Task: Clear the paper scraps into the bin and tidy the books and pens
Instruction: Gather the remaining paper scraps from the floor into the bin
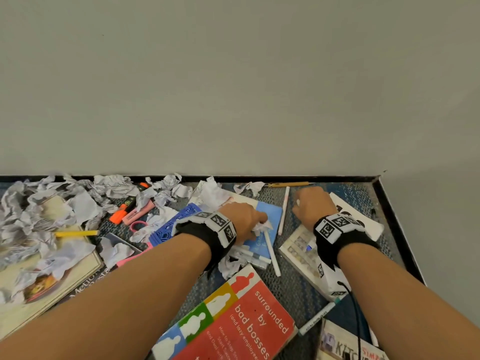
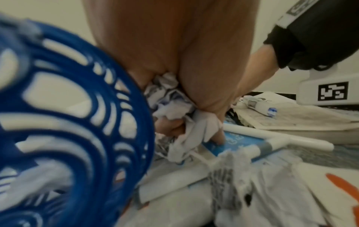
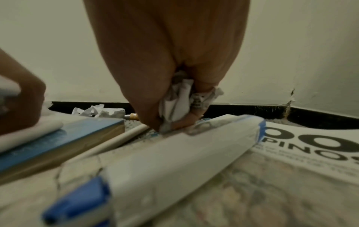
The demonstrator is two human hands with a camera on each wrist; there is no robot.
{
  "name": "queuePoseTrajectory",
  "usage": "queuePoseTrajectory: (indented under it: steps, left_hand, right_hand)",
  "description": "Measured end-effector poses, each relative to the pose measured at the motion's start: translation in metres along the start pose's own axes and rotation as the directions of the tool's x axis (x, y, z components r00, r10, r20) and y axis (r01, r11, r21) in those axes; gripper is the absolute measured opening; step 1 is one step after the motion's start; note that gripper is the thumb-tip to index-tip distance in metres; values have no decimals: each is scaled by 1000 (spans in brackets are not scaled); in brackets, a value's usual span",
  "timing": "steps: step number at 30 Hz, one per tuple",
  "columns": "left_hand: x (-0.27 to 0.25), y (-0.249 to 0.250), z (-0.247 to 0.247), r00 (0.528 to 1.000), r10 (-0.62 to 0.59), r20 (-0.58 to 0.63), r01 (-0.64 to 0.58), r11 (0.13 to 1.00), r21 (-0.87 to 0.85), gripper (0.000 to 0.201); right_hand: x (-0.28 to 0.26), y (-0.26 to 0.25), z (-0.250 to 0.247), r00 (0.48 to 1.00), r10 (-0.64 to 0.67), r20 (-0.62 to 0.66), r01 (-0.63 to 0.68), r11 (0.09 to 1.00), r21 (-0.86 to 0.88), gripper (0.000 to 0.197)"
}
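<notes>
Both fists hide crumpled scraps (image 2: 170, 95)

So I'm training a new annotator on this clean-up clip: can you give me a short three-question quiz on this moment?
1. True or false: the left hand grips crumpled paper.
2. Multiple choice: the right hand holds A) a yellow pen, B) a paper scrap, C) nothing.
3. Fill in: the left hand is over the ___ book.

Key:
1. True; its fingers are curled round the paper.
2. B; the right wrist view shows it in the curled fingers.
3. Light blue; a white pen lies across it.
</notes>
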State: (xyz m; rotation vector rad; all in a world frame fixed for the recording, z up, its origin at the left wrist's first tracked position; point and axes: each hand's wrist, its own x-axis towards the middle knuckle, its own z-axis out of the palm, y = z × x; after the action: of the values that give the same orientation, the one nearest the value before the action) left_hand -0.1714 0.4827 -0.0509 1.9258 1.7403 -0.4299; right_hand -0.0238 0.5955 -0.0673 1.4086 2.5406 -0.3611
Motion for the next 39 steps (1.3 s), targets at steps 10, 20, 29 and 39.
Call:
queuePoseTrajectory:
  steps: [10,20,29,39]
  left_hand:
    - [-33,-29,-49,845,-352,-402,197,904,-378,27]
    - [-63,-84,-44,907,-395,-148,360,907,-218,33]
    - [-27,-75,-17,947,-319,22,320,940,-121,59]
    - [-33,-75,-12,958,-267,102,268,964,9,37]
  right_hand:
    - [2,-50,-19,915,-346,-207,380,913,152,46]
    - [23,-77,13,920,-391,-13,365,868,-336,42]
    - [-49,-87,4,888,-315,-334,422,847,324,37]
    - [-65,-118,44,953,-304,-4,304,950,66,61]
